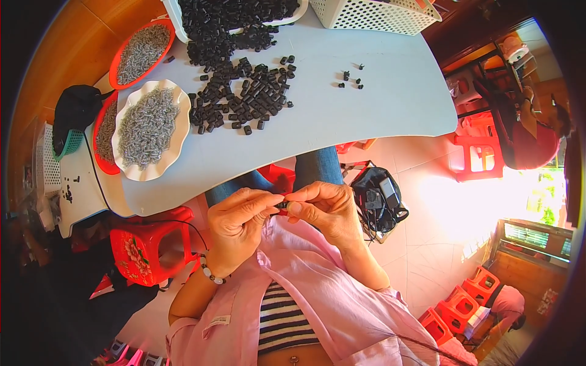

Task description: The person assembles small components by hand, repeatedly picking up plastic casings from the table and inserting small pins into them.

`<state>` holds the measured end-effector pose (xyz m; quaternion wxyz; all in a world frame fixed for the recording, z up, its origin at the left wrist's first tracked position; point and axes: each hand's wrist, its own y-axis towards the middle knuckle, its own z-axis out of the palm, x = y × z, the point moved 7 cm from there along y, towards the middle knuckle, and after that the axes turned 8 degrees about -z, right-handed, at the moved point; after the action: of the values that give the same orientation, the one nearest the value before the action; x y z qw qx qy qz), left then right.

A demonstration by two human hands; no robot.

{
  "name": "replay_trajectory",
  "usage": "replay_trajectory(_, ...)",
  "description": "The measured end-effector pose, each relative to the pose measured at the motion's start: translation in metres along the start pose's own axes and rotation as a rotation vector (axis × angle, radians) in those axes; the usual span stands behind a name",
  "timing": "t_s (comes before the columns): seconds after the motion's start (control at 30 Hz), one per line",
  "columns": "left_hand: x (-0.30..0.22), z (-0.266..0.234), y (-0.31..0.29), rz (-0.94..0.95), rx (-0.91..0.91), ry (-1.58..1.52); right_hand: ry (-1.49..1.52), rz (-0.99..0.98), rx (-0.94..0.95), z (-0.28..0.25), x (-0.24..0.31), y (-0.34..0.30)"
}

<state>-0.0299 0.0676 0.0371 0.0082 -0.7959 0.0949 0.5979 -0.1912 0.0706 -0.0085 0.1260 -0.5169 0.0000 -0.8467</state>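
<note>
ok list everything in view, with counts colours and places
Table: one, pale grey, ahead
Black parts: countless, black, heaped on table, few at right
Tray: one, white, table's far edge
White baskets: two, white, far edge and far left
Red bowls: two, red, table's left
Cream bowl: one, cream, beside red bowls
Silver bits: countless, silver, in these bowls
Green basket: one, green, far left
Black cloth: one, black, by green basket
Stools: several, red, floor, both sides
Bag: one, black, floor, right
Another person: at least one, pink clothing, lower right
Held piece: one, dark, between both hands' fingertips
Shirt: one, pink, worn
Bracelet: one, black and white, left wrist
Left hand: one, bare, pinching piece
Right hand: one, bare, pinching piece
</note>
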Motion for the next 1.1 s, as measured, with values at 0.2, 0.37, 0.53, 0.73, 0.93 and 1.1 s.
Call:
replay_trajectory(0.2, -0.003, 0.002, -0.002, 0.043, -0.012, 0.026, -0.014, 0.003, 0.023, -0.002, 0.002, 0.000)
replay_trajectory(0.37, -0.003, 0.002, -0.004, 0.067, -0.005, 0.077, -0.042, 0.047, -0.013, 0.000, 0.003, -0.003)
replay_trajectory(0.53, -0.004, 0.003, -0.004, 0.108, -0.006, 0.107, -0.079, 0.090, 0.012, 0.000, 0.004, -0.002)
replay_trajectory(0.73, 0.001, 0.009, -0.009, 0.004, 0.036, 0.047, -0.008, 0.035, 0.095, -0.009, -0.004, -0.003)
replay_trajectory(0.93, -0.004, 0.010, -0.014, 0.068, 0.028, 0.062, -0.034, 0.084, 0.128, -0.005, -0.005, -0.006)
replay_trajectory(1.1, -0.010, 0.009, -0.017, 0.073, 0.020, 0.078, 0.028, 0.033, 0.113, 0.004, -0.003, -0.004)
